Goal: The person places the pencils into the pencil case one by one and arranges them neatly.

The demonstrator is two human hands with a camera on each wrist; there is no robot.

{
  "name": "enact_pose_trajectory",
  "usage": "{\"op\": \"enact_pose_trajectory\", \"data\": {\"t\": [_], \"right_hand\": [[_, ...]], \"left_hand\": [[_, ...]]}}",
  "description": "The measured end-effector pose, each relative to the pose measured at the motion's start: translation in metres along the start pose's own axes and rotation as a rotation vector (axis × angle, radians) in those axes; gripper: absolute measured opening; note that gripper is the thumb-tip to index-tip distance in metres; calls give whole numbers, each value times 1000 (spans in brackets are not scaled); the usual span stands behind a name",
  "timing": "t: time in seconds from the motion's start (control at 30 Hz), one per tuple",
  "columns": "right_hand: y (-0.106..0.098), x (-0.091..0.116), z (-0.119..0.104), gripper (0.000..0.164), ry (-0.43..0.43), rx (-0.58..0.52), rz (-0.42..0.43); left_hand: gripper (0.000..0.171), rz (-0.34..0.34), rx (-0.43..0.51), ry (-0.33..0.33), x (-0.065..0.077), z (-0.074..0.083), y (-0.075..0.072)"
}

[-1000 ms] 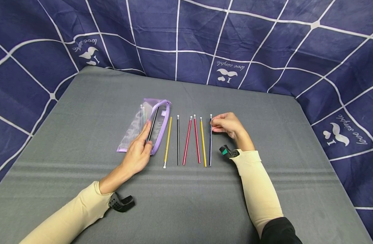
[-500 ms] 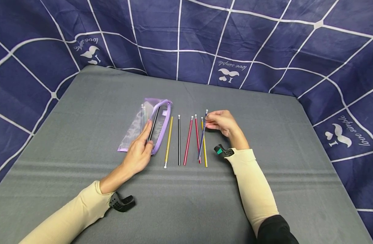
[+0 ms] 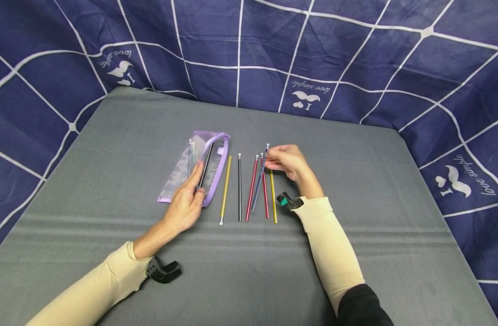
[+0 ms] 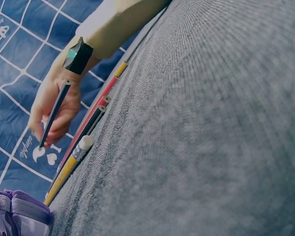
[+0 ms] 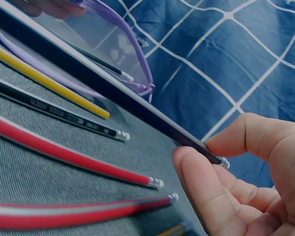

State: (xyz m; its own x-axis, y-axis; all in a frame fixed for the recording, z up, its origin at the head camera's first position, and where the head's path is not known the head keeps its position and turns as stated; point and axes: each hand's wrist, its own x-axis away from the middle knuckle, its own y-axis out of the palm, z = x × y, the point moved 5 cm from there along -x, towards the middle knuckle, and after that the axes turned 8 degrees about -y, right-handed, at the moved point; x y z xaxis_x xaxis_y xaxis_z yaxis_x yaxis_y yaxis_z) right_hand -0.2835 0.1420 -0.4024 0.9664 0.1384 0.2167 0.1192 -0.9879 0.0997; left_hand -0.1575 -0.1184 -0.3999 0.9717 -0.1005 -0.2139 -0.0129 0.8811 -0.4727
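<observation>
My right hand (image 3: 287,160) pinches a dark blue pencil (image 3: 259,181) near its eraser end. This pencil slants over the two red pencils in the head view, and the right wrist view shows thumb and fingers on either side of its shaft (image 5: 152,120). My left hand (image 3: 184,203) holds a see-through mesh pencil pouch with a purple zip rim (image 3: 219,174), thumb at the rim and fingers over the mesh. The pouch gapes toward the right. Inside it lie a black pencil (image 3: 207,163) and other pencils by its far left side, partly veiled by mesh.
Between pouch and right hand, a yellow pencil (image 3: 226,190), a black pencil (image 3: 239,190), a red pencil (image 3: 250,194), another red pencil (image 3: 266,197) and a second yellow pencil (image 3: 274,203) lie in a row on the grey tabletop (image 3: 355,158). A blue checked cloth (image 3: 216,45) hangs behind.
My right hand has lifted the dark blue pencil from the right end of the row and carried it left, tilting it. The left hand and pouch stay in place.
</observation>
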Motion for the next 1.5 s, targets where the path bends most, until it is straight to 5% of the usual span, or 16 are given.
{"op": "enact_pose_trajectory", "data": {"t": [1.5], "right_hand": [[61, -22, 4, 8, -27, -33, 3]], "left_hand": [[65, -13, -5, -8, 0, 1, -1]]}}
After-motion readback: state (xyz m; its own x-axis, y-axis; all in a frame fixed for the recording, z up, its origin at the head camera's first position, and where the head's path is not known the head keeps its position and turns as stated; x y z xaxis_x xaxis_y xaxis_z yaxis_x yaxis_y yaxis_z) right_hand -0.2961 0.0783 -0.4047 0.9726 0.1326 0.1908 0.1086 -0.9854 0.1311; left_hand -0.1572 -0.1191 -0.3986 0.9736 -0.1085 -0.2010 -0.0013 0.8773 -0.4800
